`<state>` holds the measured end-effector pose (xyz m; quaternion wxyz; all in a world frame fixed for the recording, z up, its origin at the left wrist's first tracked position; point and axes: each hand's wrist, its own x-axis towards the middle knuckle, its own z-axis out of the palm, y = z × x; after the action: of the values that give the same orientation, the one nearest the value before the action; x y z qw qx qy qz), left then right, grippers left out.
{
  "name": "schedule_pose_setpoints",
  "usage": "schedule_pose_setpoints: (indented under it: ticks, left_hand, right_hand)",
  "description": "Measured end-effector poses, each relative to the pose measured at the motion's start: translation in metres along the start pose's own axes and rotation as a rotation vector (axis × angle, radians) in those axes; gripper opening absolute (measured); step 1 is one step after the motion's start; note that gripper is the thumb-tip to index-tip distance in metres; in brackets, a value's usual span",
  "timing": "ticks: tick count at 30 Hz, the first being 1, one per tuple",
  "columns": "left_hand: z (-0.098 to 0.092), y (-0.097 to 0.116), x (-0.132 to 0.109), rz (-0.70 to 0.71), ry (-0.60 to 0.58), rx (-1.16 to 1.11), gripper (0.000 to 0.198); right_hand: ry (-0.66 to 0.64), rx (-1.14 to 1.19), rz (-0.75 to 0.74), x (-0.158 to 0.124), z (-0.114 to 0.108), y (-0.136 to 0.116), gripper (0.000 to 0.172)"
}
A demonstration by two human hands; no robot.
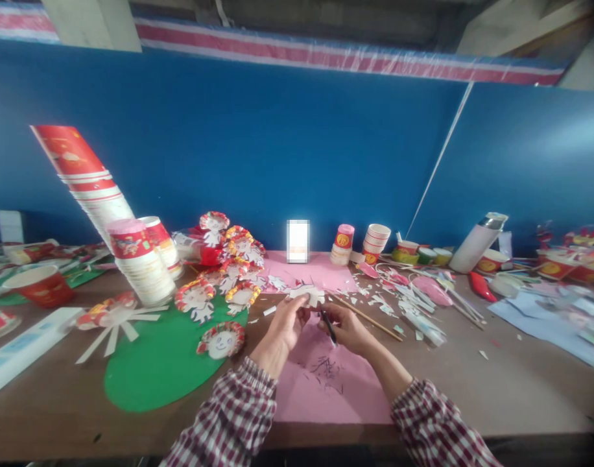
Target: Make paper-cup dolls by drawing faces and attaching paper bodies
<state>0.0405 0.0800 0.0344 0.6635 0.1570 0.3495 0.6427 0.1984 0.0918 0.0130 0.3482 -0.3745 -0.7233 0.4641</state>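
Note:
My left hand (288, 321) pinches a small white paper cutout (307, 296) with a jagged outline, thumb on its face. Close beside it, my right hand (348, 329) closes around a slim black pen-like tool (329, 326), its upper end near the cutout's lower edge; its exact kind is unclear. Both hands are above a pink sheet (336, 395) marked with dark scribbles. Left of them, a green oval sheet (155, 370) bears several paper figures with red and yellow frilled rims, including a smiling paper face (223, 342).
Stacked paper cups (144, 269) lean at the left, near a long white box (32, 347). A thin wooden stick (369, 318) lies right of my hands among paper scraps. Farther right are a white bottle (478, 243), a red object (482, 287) and pale blue sheets (535, 324). A blue partition (277, 143) stands behind.

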Motion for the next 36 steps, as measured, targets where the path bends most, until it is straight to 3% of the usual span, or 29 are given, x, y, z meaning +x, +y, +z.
schedule_pose_setpoints:
  ticks: [8,24,36]
  left_hand:
    - [0.0005,-0.0022,-0.0007,0.017,-0.046,0.019,0.026]
    - [-0.0004,-0.0056,0.0005,0.037,-0.015,0.083,0.028]
    - [-0.0026,-0.0080,0.0036,0.031,-0.061,0.079,0.027]
  right_hand:
    - [0.030,0.015,0.013,-0.0007,0.0040,-0.0015,0.033]
    - [0.051,0.007,-0.030,-0.0003,0.0044,-0.0014,0.020]
    - [0.032,0.029,-0.019,0.0007,0.0027,0.0021,0.029]
